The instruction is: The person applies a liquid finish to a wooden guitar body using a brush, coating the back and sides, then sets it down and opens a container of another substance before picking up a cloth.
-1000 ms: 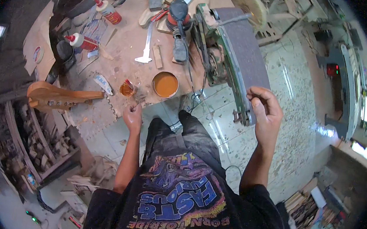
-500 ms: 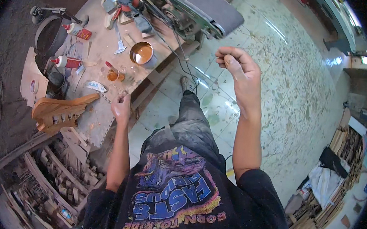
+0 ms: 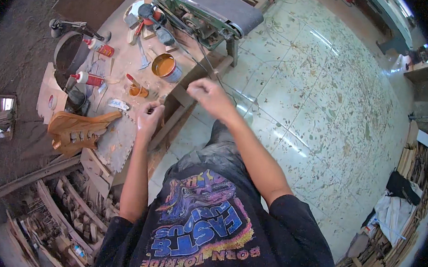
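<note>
My left hand (image 3: 149,116) is closed at the bench's front edge, its thumb and fingers curled together. My right hand (image 3: 208,93) hangs just off that edge, also with curled fingers and slightly blurred. What either hand pinches, if anything, is too small to make out. Beyond them on the bench stands an open can of orange-brown liquid (image 3: 164,66). Left of it is a small container of amber liquid (image 3: 138,91) with a red-handled tool in it. A wooden guitar body (image 3: 79,131) lies left of my left hand, near a small white-and-blue piece (image 3: 118,104).
A belt sander (image 3: 209,11) stands at the bench's far end, beside a corded power tool (image 3: 155,21). Two glue bottles (image 3: 89,79) lie on the workbench (image 3: 113,147). Wood offcuts (image 3: 77,208) fill the space below left. Debris litters the tiled floor (image 3: 308,106).
My right hand has swung left and down toward the bench edge, close to my left hand. My left hand has risen slightly and turned, its fingers still curled. The view has shifted a little.
</note>
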### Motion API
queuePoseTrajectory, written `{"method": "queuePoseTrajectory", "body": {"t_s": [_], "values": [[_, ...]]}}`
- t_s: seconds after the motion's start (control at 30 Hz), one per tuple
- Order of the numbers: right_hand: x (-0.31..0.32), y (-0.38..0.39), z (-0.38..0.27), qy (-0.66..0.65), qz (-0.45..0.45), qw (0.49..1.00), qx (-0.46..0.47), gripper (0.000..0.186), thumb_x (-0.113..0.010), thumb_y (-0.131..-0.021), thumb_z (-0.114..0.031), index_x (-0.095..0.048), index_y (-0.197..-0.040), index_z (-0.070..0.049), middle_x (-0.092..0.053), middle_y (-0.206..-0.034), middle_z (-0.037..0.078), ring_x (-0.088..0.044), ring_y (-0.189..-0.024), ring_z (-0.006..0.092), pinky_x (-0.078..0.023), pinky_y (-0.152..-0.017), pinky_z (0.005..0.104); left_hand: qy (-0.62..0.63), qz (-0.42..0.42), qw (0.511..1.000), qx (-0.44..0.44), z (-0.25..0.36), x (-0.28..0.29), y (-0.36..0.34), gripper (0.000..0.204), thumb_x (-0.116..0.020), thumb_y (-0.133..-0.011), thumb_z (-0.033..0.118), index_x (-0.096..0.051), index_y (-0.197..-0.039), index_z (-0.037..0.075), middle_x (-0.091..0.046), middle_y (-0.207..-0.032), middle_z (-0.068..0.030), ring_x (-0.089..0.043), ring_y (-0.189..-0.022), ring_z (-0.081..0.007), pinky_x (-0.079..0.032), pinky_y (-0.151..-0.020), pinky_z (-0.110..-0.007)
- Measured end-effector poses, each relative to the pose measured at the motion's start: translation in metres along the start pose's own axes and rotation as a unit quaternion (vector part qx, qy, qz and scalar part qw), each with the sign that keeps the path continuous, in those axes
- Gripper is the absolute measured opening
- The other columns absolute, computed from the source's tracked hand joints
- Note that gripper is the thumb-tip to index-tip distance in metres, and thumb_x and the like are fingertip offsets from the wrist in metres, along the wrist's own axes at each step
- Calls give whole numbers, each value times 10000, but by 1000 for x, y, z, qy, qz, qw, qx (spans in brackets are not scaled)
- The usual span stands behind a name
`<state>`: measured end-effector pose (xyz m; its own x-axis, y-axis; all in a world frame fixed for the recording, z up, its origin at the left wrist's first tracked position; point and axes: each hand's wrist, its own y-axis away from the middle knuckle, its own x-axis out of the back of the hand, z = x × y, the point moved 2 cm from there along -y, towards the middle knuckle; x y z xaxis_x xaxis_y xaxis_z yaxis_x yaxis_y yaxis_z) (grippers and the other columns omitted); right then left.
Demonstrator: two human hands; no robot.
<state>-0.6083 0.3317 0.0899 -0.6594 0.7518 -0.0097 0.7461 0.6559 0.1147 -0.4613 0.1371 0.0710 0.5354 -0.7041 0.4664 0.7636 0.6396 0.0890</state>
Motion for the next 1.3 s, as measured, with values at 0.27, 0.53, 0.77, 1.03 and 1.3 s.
{"method": "queuePoseTrajectory", "body": {"t_s": [0.27, 0.53, 0.77, 1.03, 1.3], "values": [[-54, -16, 14, 95, -89, 988, 87, 293, -695, -798, -335, -710, -861, -49, -688, -815, 132, -656, -706, 222, -513, -663, 361, -148, -25, 978, -142, 23, -15, 14, 163, -703, -724, 149, -642, -764, 3, -564, -668, -115, -543, -601, -206, -438, -567, -329], [-69, -21, 30, 247, -111, 960, 72, 271, -741, -683, -300, -651, -727, -48, -649, -753, 164, -633, -728, 351, -493, -658, 443, -84, 36, 986, -138, 13, -25, 30, 220, -752, -700, 146, -629, -795, -10, -520, -676, -102, -498, -613, -212, -412, -576, -331], [-41, -35, 31, 264, -108, 957, 59, 264, -697, -753, -291, -645, -761, -33, -655, -736, 165, -648, -725, 346, -500, -660, 434, -80, 18, 989, -121, 7, -51, 12, 180, -721, -701, 107, -626, -794, -14, -528, -697, -106, -519, -630, -233, -429, -598, -347], [-14, -84, 6, 286, -101, 948, 99, 291, -682, -760, -286, -635, -921, -49, -615, -859, 151, -600, -845, 333, -473, -723, 424, -135, 23, 977, -164, 50, -59, -43, 228, -749, -699, 174, -640, -815, 10, -532, -709, -120, -513, -694, -280, -415, -657, -379], [3, -118, 28, 231, -131, 961, 74, 271, -673, -743, -260, -648, -856, -16, -656, -786, 163, -643, -767, 333, -499, -682, 431, -198, 61, 958, -195, 45, -76, -70, 250, -778, -664, 193, -646, -817, 46, -519, -741, -108, -506, -722, -299, -400, -667, -401]]}}
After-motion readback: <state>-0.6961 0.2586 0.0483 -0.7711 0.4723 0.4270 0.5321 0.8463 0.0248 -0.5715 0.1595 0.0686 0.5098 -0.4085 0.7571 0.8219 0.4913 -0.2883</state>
